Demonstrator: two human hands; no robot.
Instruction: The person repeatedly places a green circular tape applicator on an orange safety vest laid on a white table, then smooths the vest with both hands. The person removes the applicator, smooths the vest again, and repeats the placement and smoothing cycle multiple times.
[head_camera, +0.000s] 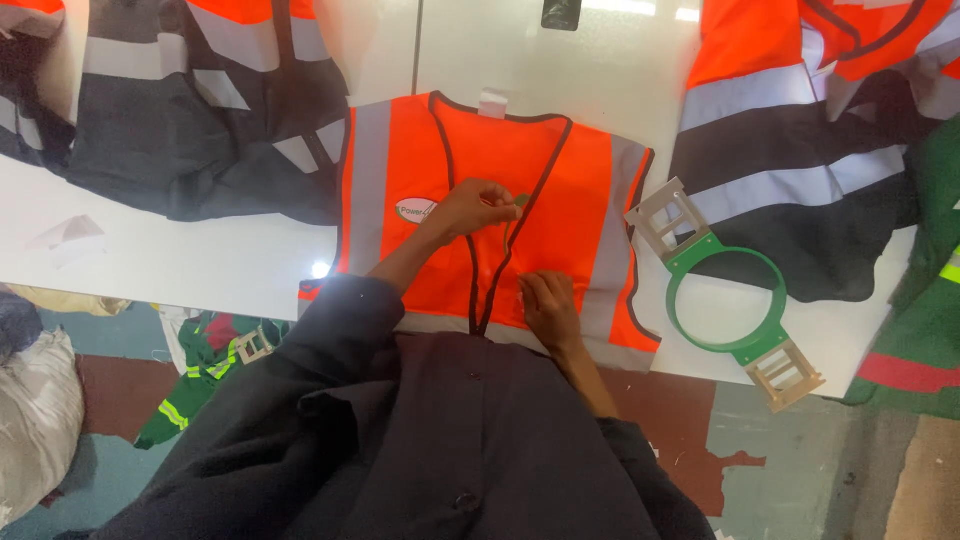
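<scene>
Orange safety vest (560, 200) lies flat on the white table (200, 265), front up, at twelve o'clock from the person's chest.

Left hand (478, 208) is closed in a pinch on a small greenish tab (521, 201) at the vest's dark-trimmed front opening; right hand (548, 305) lies nearly flat, fingers loosely curled, pressing the fabric near the lower hem at five o'clock from the left. A likely risk is that the pinched piece slips or the thin fabric bunches if the right hand eases its hold, skewing the front edges. A green embroidery hoop (722, 300) rests at three o'clock, near the table's edge, where a sleeve could nudge it off. Darker vests (200, 130) piled at ten o'clock and another pile (800, 160) at two o'clock crowd the space, so a tug could drag them.
</scene>
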